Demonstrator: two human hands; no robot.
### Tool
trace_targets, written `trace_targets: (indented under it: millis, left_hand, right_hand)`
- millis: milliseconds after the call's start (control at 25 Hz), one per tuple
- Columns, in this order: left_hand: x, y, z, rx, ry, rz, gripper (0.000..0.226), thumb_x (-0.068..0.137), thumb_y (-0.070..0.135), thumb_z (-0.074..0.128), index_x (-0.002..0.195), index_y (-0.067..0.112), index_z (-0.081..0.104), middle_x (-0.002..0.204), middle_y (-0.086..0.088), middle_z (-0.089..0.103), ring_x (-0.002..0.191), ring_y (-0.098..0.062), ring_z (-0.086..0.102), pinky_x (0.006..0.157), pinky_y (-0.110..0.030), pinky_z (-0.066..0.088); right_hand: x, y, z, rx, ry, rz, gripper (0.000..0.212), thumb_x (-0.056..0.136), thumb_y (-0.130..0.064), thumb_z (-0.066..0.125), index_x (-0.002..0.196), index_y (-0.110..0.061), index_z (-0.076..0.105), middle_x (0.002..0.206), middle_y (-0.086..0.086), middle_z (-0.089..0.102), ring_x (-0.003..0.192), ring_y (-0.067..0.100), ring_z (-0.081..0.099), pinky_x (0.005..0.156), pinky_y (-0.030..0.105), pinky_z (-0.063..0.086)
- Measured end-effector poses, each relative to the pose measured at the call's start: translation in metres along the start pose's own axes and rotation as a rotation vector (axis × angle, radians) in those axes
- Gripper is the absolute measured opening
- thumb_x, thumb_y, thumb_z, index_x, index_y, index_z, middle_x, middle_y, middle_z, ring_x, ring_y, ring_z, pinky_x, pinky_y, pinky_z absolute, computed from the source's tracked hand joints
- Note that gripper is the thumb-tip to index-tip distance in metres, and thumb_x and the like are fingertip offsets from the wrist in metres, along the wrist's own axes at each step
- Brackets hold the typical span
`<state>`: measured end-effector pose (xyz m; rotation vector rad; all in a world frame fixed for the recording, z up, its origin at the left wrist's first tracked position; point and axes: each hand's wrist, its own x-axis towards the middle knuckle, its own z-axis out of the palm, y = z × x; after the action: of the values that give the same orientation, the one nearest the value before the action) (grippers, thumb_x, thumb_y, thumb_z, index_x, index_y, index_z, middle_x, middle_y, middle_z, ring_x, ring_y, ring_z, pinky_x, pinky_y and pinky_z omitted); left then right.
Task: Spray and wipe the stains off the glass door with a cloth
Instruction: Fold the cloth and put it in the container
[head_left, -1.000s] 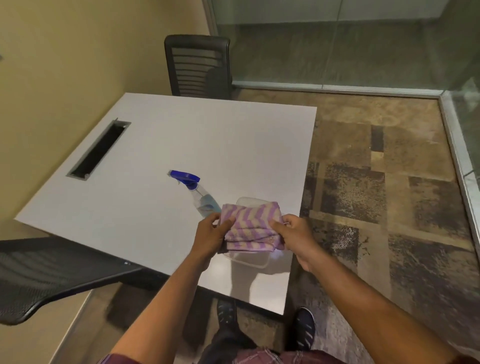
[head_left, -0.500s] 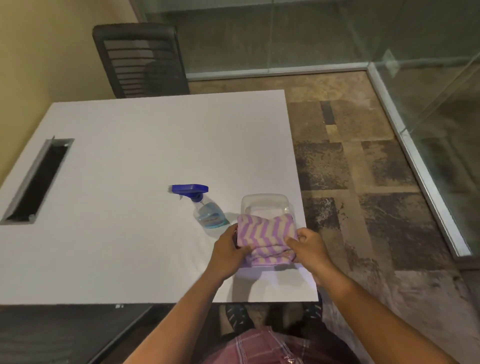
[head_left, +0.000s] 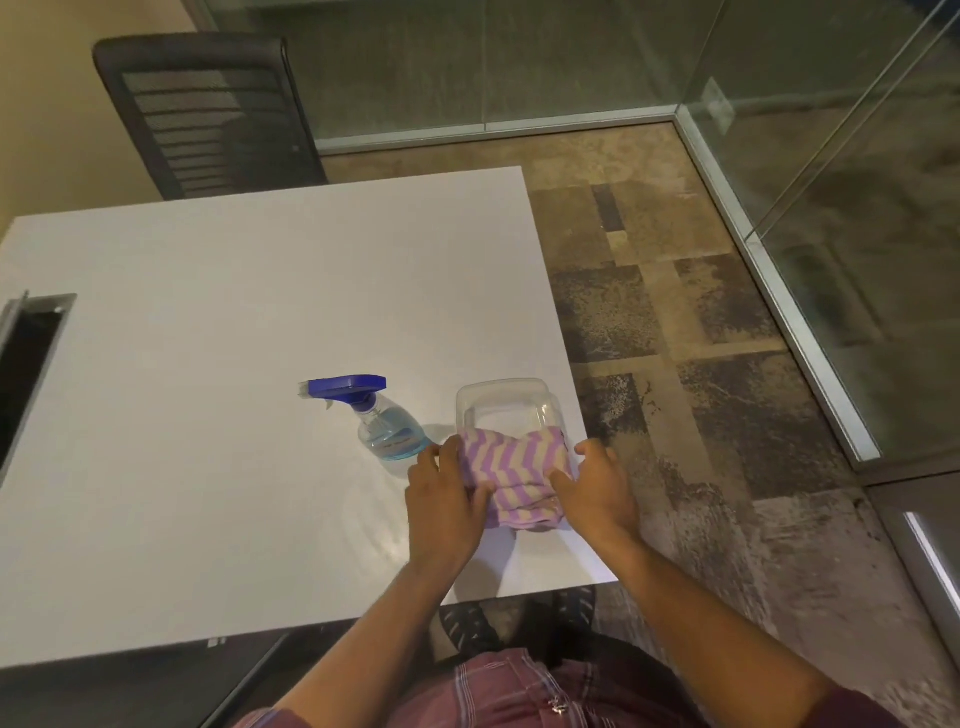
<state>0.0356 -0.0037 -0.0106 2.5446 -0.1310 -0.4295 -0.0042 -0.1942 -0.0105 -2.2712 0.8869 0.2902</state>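
A folded purple-and-cream zigzag cloth lies over the near end of a clear plastic tub near the white table's right edge. My left hand grips the cloth's left side and my right hand grips its right side. A clear spray bottle with blue liquid and a blue trigger head stands just left of the tub, nozzle pointing left. Glass walls and a glass door stand at the far side and to the right.
A black mesh chair stands behind the table's far edge. A cable slot is cut into the table at the left. Patterned carpet lies to the right, bounded by a metal floor rail under the glass.
My view has swung right and moved nearer the table. Both hands have kept hold of the cloth over the tub, bunching it slightly.
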Motion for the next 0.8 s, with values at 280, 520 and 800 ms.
trace_targets:
  millis: [280,520,800]
  left_hand:
    - [-0.020,0.004,0.003,0.499,-0.224,0.409,0.076,0.108,0.062,0.035,0.173,0.023,0.025,0.182,-0.006,0.027,0.172,-0.029,0.018,0.138,-0.059,0.001]
    - [-0.010,0.005,0.028,0.678,-0.355,0.362,0.089,0.110,0.065,0.040,0.176,0.019,0.002,0.187,-0.008,0.003,0.174,-0.030,-0.002,0.127,-0.057,-0.024]
    - [0.000,0.002,0.040,0.733,-0.409,0.348,0.093,0.110,0.050,0.059,0.176,0.020,0.001,0.187,-0.009,0.004,0.173,-0.033,-0.004,0.131,-0.061,-0.021]
  right_hand:
    - [-0.033,-0.003,0.009,-0.523,-0.130,-0.698,0.048,0.108,-0.026,0.048,0.154,-0.011,0.050,0.154,0.011,0.056,0.142,0.031,0.054,0.119,0.046,0.043]
    - [-0.016,-0.002,0.022,-0.797,-0.362,-0.537,0.064,0.116,-0.037,0.026,0.171,-0.009,0.010,0.181,0.013,0.009,0.168,0.032,0.007,0.134,0.057,-0.004]
    - [0.006,-0.009,0.034,-0.818,-0.431,-0.497,0.066,0.115,-0.050,0.024,0.172,-0.019,0.014,0.181,0.006,0.014,0.169,0.033,0.000,0.129,0.061,-0.019]
